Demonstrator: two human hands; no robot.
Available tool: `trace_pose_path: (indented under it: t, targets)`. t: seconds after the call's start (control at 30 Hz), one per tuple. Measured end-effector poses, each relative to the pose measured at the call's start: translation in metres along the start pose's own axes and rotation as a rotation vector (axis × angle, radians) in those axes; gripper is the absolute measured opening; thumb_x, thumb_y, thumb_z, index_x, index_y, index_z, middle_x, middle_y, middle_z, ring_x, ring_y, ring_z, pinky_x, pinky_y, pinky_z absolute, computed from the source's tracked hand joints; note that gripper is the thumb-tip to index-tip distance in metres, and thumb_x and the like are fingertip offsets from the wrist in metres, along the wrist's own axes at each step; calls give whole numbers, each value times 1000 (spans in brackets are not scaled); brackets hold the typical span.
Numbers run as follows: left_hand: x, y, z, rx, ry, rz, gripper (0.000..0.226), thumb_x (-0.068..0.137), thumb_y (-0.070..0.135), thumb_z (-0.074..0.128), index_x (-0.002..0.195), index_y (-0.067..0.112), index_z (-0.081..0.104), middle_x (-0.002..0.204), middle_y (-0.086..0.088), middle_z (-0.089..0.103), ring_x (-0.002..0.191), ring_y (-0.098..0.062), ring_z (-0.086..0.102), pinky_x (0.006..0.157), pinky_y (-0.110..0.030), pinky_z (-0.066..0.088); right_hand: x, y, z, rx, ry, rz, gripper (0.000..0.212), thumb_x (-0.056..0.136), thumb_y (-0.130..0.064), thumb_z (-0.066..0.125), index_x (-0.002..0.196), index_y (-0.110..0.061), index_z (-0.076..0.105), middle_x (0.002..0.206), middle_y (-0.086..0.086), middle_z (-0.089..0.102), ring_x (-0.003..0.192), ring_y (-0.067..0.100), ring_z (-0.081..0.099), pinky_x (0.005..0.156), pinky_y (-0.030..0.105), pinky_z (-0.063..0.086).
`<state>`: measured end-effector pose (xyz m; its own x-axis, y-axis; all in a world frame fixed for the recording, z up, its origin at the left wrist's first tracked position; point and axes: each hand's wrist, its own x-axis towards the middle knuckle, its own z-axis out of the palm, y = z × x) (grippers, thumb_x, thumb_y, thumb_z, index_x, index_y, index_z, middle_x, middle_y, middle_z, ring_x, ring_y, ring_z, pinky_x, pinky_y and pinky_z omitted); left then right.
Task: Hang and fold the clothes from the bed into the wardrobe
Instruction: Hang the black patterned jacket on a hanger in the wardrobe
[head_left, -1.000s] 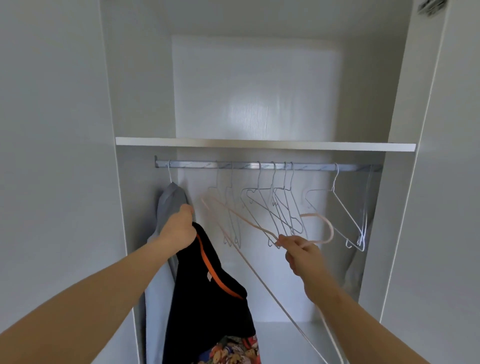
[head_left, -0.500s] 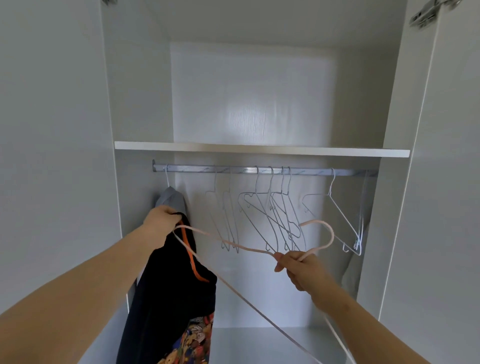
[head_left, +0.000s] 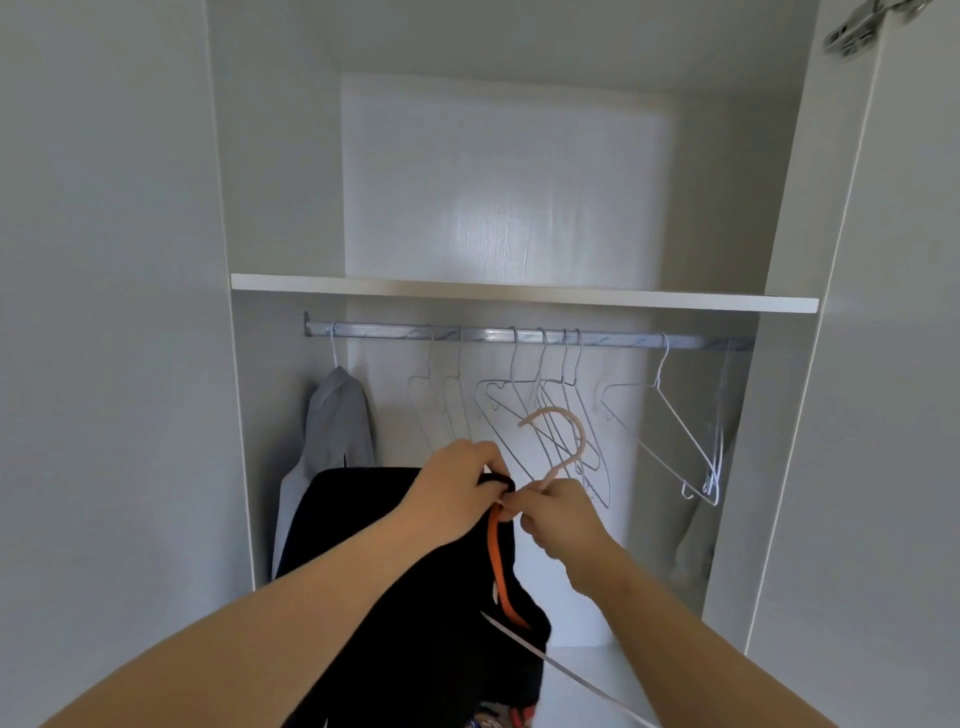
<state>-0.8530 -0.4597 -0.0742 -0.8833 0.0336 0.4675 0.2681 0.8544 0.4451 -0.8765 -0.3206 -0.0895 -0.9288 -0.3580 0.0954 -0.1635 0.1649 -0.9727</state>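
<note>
The collar of the black garment (head_left: 395, 597), gripped by the left hand (head_left: 457, 488), has been drawn across to the neck of the pink hanger (head_left: 581, 441), pinched by the right hand (head_left: 558, 512) — seemingly threaded, it is held below the rail (head_left: 613, 340), unhung.

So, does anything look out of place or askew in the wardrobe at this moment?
Yes. The pink hanger sits crooked in the black garment: one arm sticks out bare toward the lower right. On the rail, the empty wire hangers bunch and overlap at uneven angles.
</note>
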Motion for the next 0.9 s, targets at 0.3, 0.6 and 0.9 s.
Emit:
trace_pose_path:
  t: [0.3, 0.6, 0.9]
  targets:
    - [-4, -20, -16, 328, -9, 211, 35, 96, 42, 40, 127, 30, 49, 118, 5, 53, 112, -13, 48, 95, -26, 34, 2, -16, -20, 131, 192, -43, 26, 74, 4, 58, 51, -5, 50, 37, -1, 37, 32, 10, 27, 33, 15, 23]
    - [3, -9, -20, 158, 214, 51, 26, 96, 35, 42, 117, 31, 57, 111, 8, 61, 104, -12, 55, 74, -24, 38, -4, -20, -2, -269, 636, -611, 14, 81, -12, 65, 81, -23, 57, 79, -20, 52, 81, 5, 48, 79, 26, 39]
    - [20, 2, -47, 115, 474, -42, 26, 95, 33, 45, 117, 26, 59, 113, 2, 62, 104, -17, 56, 73, -26, 37, 3, -10, 14, -223, 186, -442, 19, 83, -17, 61, 74, -33, 54, 73, -15, 61, 67, -9, 56, 61, 4, 42]
